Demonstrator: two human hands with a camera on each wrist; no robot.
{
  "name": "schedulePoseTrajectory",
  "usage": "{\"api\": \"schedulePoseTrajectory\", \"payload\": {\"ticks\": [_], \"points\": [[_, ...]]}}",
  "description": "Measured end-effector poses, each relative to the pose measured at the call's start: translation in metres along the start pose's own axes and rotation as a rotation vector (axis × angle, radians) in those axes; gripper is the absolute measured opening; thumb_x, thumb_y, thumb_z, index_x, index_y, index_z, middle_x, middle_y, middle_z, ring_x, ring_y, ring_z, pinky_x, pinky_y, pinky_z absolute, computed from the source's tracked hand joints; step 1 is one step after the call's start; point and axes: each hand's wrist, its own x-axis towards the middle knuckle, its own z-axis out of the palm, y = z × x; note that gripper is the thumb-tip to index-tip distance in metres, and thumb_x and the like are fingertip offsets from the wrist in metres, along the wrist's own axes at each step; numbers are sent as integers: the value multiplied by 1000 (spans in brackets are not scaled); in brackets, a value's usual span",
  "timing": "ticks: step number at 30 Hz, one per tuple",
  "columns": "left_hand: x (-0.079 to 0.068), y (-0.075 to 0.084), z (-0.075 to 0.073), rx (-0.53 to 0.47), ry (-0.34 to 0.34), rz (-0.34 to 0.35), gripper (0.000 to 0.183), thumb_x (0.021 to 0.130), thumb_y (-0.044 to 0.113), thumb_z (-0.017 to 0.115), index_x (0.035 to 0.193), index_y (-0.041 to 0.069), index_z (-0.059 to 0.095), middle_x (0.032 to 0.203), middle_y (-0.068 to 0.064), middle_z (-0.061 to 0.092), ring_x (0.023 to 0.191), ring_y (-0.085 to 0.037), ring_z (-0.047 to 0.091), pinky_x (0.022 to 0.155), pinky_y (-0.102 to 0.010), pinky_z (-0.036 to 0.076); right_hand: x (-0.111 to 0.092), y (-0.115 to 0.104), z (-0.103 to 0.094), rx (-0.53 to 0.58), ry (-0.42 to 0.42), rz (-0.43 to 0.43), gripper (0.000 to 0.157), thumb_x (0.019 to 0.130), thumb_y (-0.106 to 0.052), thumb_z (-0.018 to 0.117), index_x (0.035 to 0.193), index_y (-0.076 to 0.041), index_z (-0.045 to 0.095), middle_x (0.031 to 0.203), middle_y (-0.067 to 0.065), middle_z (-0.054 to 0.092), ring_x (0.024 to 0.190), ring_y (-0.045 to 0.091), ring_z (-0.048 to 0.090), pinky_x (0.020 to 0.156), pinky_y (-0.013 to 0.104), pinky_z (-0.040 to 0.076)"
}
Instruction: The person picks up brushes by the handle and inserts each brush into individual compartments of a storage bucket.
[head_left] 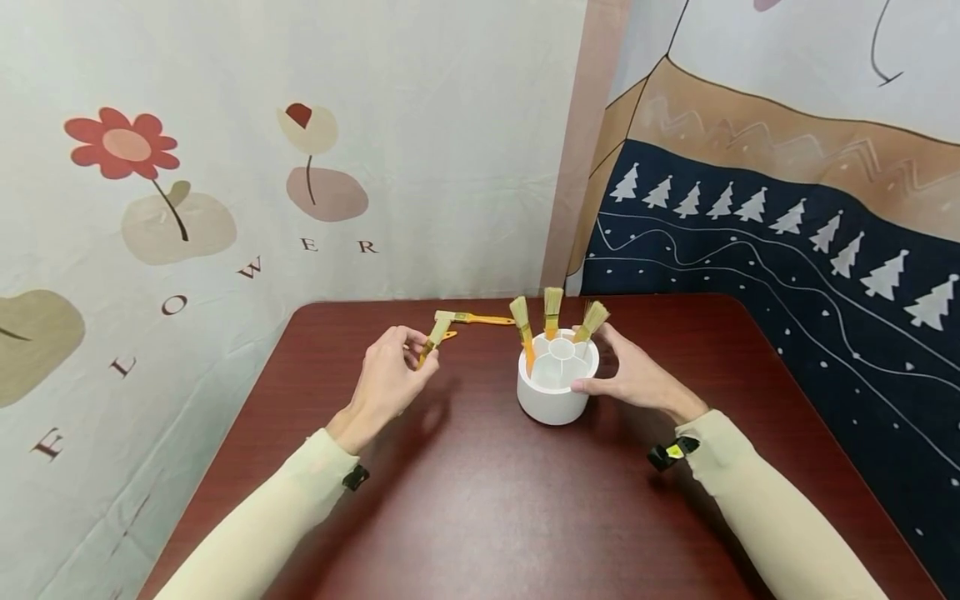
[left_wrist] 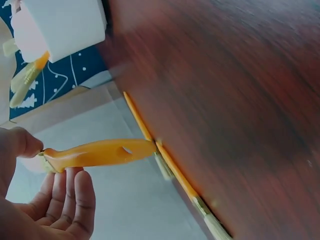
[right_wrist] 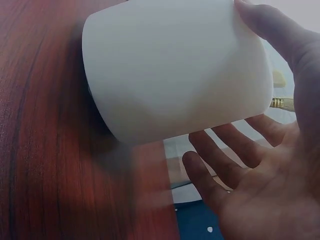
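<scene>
My left hand [head_left: 393, 367] pinches a paintbrush [head_left: 433, 340] close to its ferrule, bristles up. Its orange handle [left_wrist: 100, 152] points down toward the table in the left wrist view. Beyond that hand lie two more paintbrushes: one [head_left: 487, 319] stretches sideways, the other [left_wrist: 177, 172] is largely covered by the hand in the head view. A round white divided organizer [head_left: 551, 404] stands to the right, with three paintbrushes upright in its outer compartments, bristles up. My right hand [head_left: 637, 371] grips its right side, thumb at the near rim and fingers round the far side.
Everything stands on a dark red-brown table [head_left: 480, 500]. Behind it hangs a pale cloth with printed flowers [head_left: 450, 167], meeting a navy cloth with white trees [head_left: 750, 250] at the right. A band with a black clip [head_left: 672, 452] is on the right wrist.
</scene>
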Motion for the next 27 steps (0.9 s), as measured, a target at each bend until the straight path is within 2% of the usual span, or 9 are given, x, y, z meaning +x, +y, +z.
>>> {"api": "schedulePoseTrajectory", "payload": {"ticks": [11, 14, 19, 22, 27], "points": [[5, 27, 18, -184, 45, 81, 24, 101, 11, 84, 119, 2, 71, 108, -12, 77, 84, -21, 78, 75, -23, 64, 2, -4, 3, -19, 32, -1, 112, 92, -50, 98, 177, -13, 35, 169, 18, 60, 153, 43, 63, 128, 71, 52], [5, 34, 22, -229, 37, 89, 25, 101, 10, 84, 120, 1, 71, 109, -13, 77, 85, -20, 78, 75, -22, 66, 1, -7, 3, -19, 34, 7, 113, 91, -50, 99, 177, -14, 35, 168, 17, 60, 153, 42, 63, 128, 70, 53], [3, 43, 25, -271, 29, 92, 27, 101, 9, 83, 123, -1, 71, 109, -15, 78, 86, -21, 80, 76, -26, 68, 0, -11, 1, -28, 26, 16, 118, 90, -52, 99, 179, -15, 31, 174, 15, 57, 157, 41, 59, 131, 72, 48], [3, 47, 26, -290, 34, 102, 27, 101, 9, 83, 123, -3, 71, 109, -18, 80, 86, -23, 81, 76, -28, 69, -1, -12, 1, -40, 23, 24, 120, 90, -53, 99, 180, -14, 29, 174, 16, 56, 158, 42, 57, 132, 73, 47], [1, 55, 27, -318, 60, 136, 27, 102, 9, 83, 122, -2, 70, 108, -18, 80, 87, -23, 82, 77, -27, 70, -1, -13, 2, -51, 25, 29, 122, 90, -53, 99, 181, -14, 28, 173, 18, 56, 157, 43, 57, 132, 73, 47]]}}
